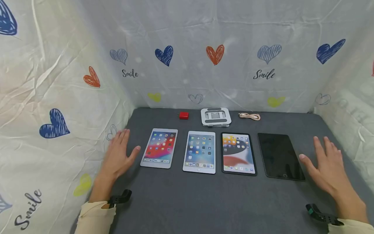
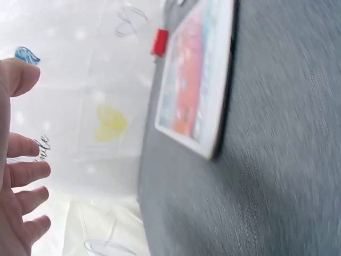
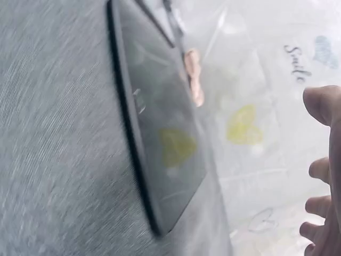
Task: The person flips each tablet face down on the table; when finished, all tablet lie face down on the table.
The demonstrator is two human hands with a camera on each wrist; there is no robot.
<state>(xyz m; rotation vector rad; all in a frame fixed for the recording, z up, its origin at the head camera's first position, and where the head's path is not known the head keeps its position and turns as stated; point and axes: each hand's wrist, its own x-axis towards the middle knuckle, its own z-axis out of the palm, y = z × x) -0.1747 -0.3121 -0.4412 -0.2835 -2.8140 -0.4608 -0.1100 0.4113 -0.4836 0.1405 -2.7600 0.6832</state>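
Observation:
Both hands are spread over the two ends of a row of tablets and hold nothing. My left hand (image 1: 118, 156) is at the left, its thumb pointing toward a white tablet (image 1: 159, 148) with a red and blue screen. That same tablet (image 2: 192, 80) appears in the left wrist view, apart from the fingers. At the right, my right hand (image 1: 330, 165) has its thumb near the edge of a black tablet (image 1: 280, 156) with a dark screen. Between these lie a white tablet (image 1: 199, 152) with a blue screen and a black-framed tablet (image 1: 238, 153) with a lit screen.
Behind the tablets lie a red charger plug (image 1: 183, 115), a folded white and grey stand (image 1: 216, 117) and a bundled pale pink cable (image 1: 249, 116). A dark grey cloth (image 1: 210, 201) covers the table. White curtains (image 1: 187, 32) printed with hearts enclose the back and sides.

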